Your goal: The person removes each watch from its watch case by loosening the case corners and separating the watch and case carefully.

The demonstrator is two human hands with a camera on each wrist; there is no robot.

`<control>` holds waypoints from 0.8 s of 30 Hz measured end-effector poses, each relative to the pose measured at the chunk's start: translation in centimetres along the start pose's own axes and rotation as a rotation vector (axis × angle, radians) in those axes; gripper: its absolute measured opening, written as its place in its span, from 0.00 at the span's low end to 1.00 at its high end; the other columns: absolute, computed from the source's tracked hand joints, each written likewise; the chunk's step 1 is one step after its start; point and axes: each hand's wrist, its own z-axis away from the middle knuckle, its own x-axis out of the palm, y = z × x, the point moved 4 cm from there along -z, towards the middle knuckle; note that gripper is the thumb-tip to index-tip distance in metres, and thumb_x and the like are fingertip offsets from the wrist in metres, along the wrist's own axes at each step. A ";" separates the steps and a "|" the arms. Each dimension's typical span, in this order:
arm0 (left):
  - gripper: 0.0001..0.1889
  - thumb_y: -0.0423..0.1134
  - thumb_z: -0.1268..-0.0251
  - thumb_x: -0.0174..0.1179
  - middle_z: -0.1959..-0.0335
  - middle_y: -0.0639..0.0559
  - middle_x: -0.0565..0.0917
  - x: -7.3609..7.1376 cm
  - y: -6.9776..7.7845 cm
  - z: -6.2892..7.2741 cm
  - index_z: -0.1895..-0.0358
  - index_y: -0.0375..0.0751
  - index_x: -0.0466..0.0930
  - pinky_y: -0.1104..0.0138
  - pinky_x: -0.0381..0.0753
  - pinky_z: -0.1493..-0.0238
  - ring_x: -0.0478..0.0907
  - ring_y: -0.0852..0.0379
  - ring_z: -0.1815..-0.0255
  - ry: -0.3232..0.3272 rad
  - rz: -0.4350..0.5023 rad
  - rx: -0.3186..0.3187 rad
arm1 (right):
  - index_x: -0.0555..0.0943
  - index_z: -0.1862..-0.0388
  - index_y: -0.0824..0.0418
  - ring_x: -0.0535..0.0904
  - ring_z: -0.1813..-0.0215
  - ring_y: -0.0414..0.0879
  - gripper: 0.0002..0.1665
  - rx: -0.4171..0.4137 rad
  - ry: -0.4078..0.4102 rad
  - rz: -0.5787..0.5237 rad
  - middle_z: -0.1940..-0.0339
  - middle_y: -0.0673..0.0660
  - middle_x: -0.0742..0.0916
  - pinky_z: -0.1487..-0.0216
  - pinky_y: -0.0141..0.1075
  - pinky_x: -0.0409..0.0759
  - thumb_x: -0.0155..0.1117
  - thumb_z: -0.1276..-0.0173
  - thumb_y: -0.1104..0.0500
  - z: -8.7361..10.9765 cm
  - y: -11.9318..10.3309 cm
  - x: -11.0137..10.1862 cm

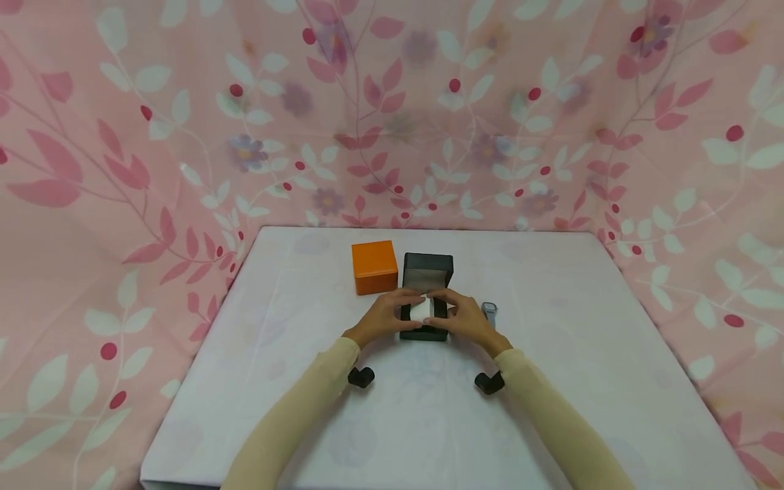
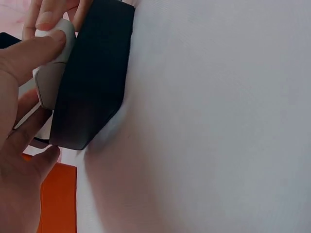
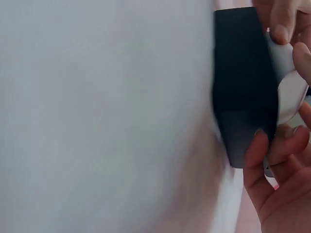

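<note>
A dark watch box [image 1: 428, 263] stands with its lid raised in the middle of the table. At its front compartment, both hands hold a white watch cushion [image 1: 420, 311]. My left hand [image 1: 388, 314] pinches the cushion from the left, its thumb [image 2: 53, 41] on the near side and fingers behind. From the right, my right hand [image 1: 468, 318] grips it too, with some fingers [image 3: 256, 153] against the box's side wall. The cushion [image 3: 291, 94] shows above the box rim in the right wrist view. Part of the box's inside is hidden by the hands.
An orange box [image 1: 374, 267] sits closed to the left of the dark box. A wristwatch [image 1: 489, 309] lies just right of my right hand. The white-covered table [image 1: 294, 408] meets a pink floral cloth [image 1: 392, 122] at the back and sides.
</note>
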 end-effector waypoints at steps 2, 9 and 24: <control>0.29 0.48 0.44 0.72 0.40 0.49 0.77 0.0 0.2 -0.1 0.39 0.41 0.79 0.63 0.74 0.38 0.74 0.54 0.40 -0.005 -0.027 0.027 | 0.77 0.39 0.47 0.61 0.87 0.39 0.35 0.009 0.007 -0.029 0.46 0.49 0.83 0.85 0.31 0.65 0.74 0.45 0.39 0.2 0.2 0.0; 0.25 0.40 0.43 0.72 0.40 0.48 0.77 -0.1 1.1 -0.6 0.40 0.40 0.80 0.63 0.74 0.38 0.74 0.54 0.41 -0.007 -0.047 0.111 | 0.73 0.35 0.46 0.69 0.87 0.40 0.37 -0.015 0.029 -0.087 0.38 0.52 0.81 0.82 0.32 0.72 0.73 0.42 0.42 0.4 0.4 0.3; 0.34 0.56 0.47 0.72 0.42 0.54 0.79 0.1 -0.4 -0.1 0.38 0.45 0.77 0.60 0.72 0.37 0.73 0.56 0.42 -0.030 -0.063 -0.115 | 0.79 0.43 0.39 0.62 0.88 0.39 0.31 0.034 0.041 -0.138 0.54 0.45 0.85 0.86 0.32 0.63 0.76 0.46 0.41 1.0 1.6 1.0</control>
